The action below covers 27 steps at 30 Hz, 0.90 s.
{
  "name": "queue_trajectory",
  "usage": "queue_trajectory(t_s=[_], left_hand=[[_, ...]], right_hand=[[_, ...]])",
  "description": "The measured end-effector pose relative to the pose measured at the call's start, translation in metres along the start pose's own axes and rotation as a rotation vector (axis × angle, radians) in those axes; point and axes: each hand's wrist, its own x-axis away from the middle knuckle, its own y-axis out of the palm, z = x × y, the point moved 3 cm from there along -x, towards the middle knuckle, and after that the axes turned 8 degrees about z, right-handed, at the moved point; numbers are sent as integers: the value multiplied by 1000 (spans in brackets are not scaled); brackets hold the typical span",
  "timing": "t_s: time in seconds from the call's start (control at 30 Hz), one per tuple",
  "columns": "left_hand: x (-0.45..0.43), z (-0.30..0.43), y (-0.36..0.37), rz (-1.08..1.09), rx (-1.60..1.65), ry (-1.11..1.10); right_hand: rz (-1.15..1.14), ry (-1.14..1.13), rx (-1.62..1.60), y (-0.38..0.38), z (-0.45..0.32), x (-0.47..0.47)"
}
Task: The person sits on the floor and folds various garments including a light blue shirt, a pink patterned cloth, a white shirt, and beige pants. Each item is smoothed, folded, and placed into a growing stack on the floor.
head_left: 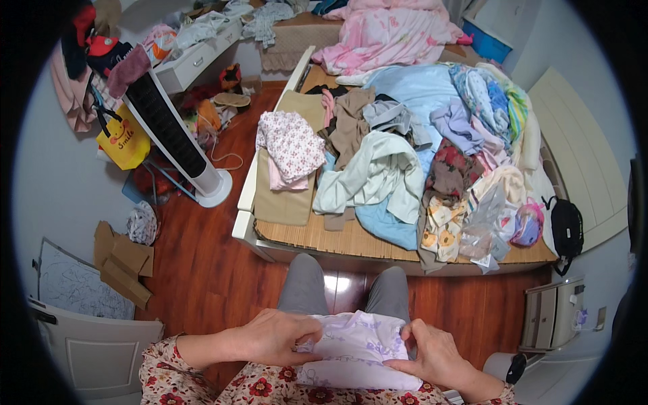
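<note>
A white cloth garment with a purple pattern lies across my lap, partly folded over. My left hand pinches its left edge between thumb and fingers. On the opposite side my right hand grips the right edge the same way. Beyond my knees, a bed with a woven mat bears heaped clothes, among them a pale mint garment, a folded white floral garment on folded tan cloth, and a brown garment with red flowers.
A white tower fan stands left of the bed, its cord on the wooden floor. Flattened cardboard and a whiteboard are at the left wall. A black bag lies at the bed's right corner, near a low cabinet.
</note>
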Motion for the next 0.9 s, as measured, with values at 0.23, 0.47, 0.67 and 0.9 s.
queue_trajectory(t_s=[0.23,0.47,0.67,0.9], left_hand=[[-37,-31,38,-251,532,527],[-43,-95,104,-197,1716,-226],[-49,-103,106,-131,1708,-358],[-59,-95,104,-86,1596,-547]], right_hand=[[-223,-586,-458,33,31,-30],[-380,297,-1578,114,122,-24],[-190,325,-1510,119,110,-34],[-27,385,-427,63,73,-44]])
